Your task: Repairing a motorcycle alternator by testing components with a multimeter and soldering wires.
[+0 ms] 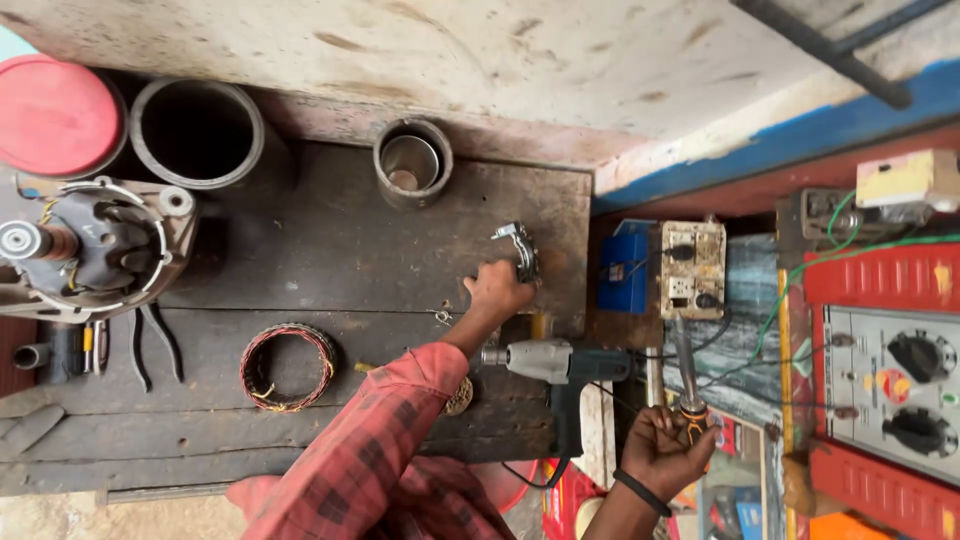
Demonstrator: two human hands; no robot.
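Note:
My left hand [497, 290], in a red checked sleeve, reaches over the dark wooden bench [330, 250] and closes on a small curved metal bracket [517, 247] near the bench's right edge. My right hand [660, 452], with a black band on the wrist, is lower right, off the bench. It grips a screwdriver [686, 372] by its orange and black handle, shaft pointing away from me. A grey power drill [560, 365] lies between the two hands at the bench's right end.
A coil of copper wire [288, 367] and pliers [150, 345] lie on the bench. A motor housing [95, 245], a red lid [55, 115], a wide pipe [197, 130] and a metal cylinder [412, 160] stand at the back. A switch board [692, 268] and a red panel with dials [890, 380] are on the right.

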